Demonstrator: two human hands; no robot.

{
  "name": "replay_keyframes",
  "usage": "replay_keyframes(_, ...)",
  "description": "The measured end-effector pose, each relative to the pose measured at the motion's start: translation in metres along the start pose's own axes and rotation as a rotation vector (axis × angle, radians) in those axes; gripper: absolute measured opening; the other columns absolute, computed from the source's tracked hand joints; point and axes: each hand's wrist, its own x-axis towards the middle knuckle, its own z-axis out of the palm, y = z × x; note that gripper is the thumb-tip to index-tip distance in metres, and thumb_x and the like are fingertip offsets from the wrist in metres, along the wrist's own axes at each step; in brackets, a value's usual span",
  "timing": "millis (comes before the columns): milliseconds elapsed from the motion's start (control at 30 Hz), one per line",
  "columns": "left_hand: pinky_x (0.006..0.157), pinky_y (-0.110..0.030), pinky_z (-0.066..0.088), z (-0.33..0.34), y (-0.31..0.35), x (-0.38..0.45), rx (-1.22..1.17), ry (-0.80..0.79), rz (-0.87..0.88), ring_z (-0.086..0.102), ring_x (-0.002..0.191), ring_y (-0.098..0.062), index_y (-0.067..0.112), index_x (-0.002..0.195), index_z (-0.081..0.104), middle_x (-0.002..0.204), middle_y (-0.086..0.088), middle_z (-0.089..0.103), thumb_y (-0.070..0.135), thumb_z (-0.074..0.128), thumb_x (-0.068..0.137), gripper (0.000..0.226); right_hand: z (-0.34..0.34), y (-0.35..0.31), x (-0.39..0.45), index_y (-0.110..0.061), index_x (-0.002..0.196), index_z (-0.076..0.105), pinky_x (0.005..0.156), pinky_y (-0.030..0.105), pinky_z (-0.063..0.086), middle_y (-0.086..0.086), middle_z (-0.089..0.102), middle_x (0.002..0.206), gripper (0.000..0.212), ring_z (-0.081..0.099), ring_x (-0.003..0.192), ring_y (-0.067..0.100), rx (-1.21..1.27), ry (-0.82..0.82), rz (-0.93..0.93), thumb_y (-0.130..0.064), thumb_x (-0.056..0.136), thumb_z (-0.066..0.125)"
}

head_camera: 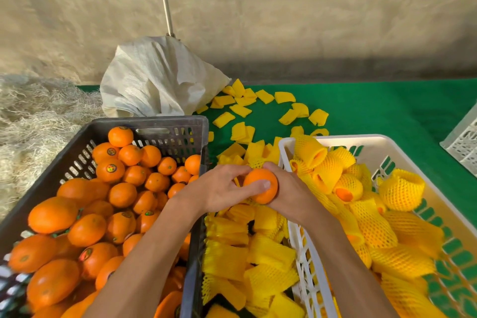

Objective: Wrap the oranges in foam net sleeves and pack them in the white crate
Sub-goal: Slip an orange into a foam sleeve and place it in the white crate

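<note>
Both hands meet on one bare orange (260, 188) — left hand (219, 190) thumb curled over its top, right hand (290, 192) cupping it from behind, those fingers hidden. Below lie foam net sleeves (258, 253); right of them, the white crate (371, 143) — its near end cut off.

Between the dark crate (144, 124) and the white crate (374, 140), loose foam net sleeves (260, 253) filled the narrow gap. Bare green table (374, 108) lay open toward its far right edge, bounded by a white sack (157, 77) at far left.
</note>
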Motion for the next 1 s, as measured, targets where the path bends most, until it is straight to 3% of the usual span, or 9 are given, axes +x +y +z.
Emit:
replay_keyframes(67,0.059,-0.026,0.037,0.004,0.003,0.000,0.047,0.051,0.021,0.052,0.061,-0.005,0.046,0.074,0.059,0.068,0.018,0.057,0.084,0.051,0.081,0.040,0.003,0.000,0.001,-0.032,0.141,0.045,0.089,0.046,0.058,-0.001,0.062,0.127,0.072,0.062,0.110,0.023,-0.002,0.003,-0.011,-0.050,0.082,0.082)
replay_keyframes(133,0.058,-0.024,0.036,0.006,0.004,0.000,0.082,0.147,0.055,0.054,0.064,-0.005,0.039,0.072,0.057,0.068,0.015,0.057,0.080,0.055,0.082,0.042,0.003,-0.001,0.002,-0.033,0.140,0.045,0.090,0.046,0.058,-0.001,0.062,0.128,0.069,0.062,0.111,0.024,0.013,0.020,-0.005,-0.048,0.084,0.081)
replay_keyframes(300,0.071,-0.031,0.052,0.015,0.005,0.004,0.256,0.490,0.027,0.058,0.086,-0.011,0.030,0.107,0.063,0.099,0.011,0.060,0.082,0.056,0.079,0.059,0.007,-0.011,0.006,-0.033,0.148,0.040,0.095,0.046,0.056,-0.003,0.060,0.137,0.069,0.059,0.119,0.024,0.021,0.134,-0.006,-0.039,0.090,0.077)
replay_keyframes(433,0.073,-0.033,0.053,0.023,0.004,0.008,0.282,0.606,-0.043,0.058,0.094,-0.014,0.028,0.120,0.059,0.107,0.007,0.055,0.081,0.059,0.076,0.069,0.005,-0.016,0.005,-0.032,0.152,0.040,0.099,0.040,0.055,-0.004,0.060,0.142,0.062,0.059,0.124,0.024,-0.009,0.220,-0.024,-0.032,0.097,0.070)
replay_keyframes(633,0.070,-0.027,0.045,0.025,0.000,0.012,0.211,0.662,-0.124,0.053,0.095,-0.019,0.025,0.126,0.052,0.114,0.003,0.043,0.068,0.073,0.078,0.067,0.013,-0.028,0.001,-0.029,0.159,0.034,0.104,0.036,0.051,-0.001,0.054,0.149,0.056,0.055,0.131,0.021,-0.119,0.289,-0.109,-0.028,0.106,0.052)
replay_keyframes(733,0.063,-0.022,0.038,0.025,0.001,0.013,0.073,0.712,-0.157,0.047,0.089,-0.014,0.028,0.121,0.044,0.111,0.006,0.040,0.063,0.078,0.077,0.066,0.014,-0.032,-0.001,-0.031,0.159,0.034,0.097,0.038,0.054,0.000,0.060,0.141,0.057,0.060,0.118,0.020,-0.111,0.314,-0.192,-0.022,0.106,0.053)
replay_keyframes(867,0.054,-0.021,0.042,0.019,-0.001,0.013,-0.148,0.768,-0.195,0.054,0.074,-0.009,0.029,0.125,0.030,0.100,0.003,0.052,0.042,0.082,0.080,0.070,0.021,-0.042,-0.004,-0.030,0.157,0.038,0.084,0.029,0.050,-0.005,0.071,0.116,0.063,0.057,0.092,0.006,-0.109,0.395,-0.284,-0.016,0.100,0.060)
replay_keyframes(933,0.050,-0.019,0.043,0.018,-0.005,0.014,-0.126,0.674,-0.158,0.055,0.066,-0.007,0.022,0.135,0.041,0.085,0.005,0.056,0.030,0.077,0.086,0.061,0.028,-0.042,-0.004,-0.030,0.155,0.040,0.084,0.027,0.047,-0.005,0.070,0.107,0.063,0.052,0.091,0.003,-0.080,0.444,-0.296,-0.017,0.098,0.061)
replay_keyframes(1000,0.052,-0.016,0.042,0.018,-0.008,0.016,-0.102,0.525,-0.110,0.054,0.062,-0.008,0.017,0.125,0.067,0.075,0.009,0.059,0.026,0.071,0.094,0.033,0.031,-0.041,-0.003,-0.039,0.155,0.035,0.084,0.027,0.051,-0.009,0.063,0.102,0.061,0.050,0.091,0.002,0.079,0.416,-0.220,-0.024,0.100,0.057)
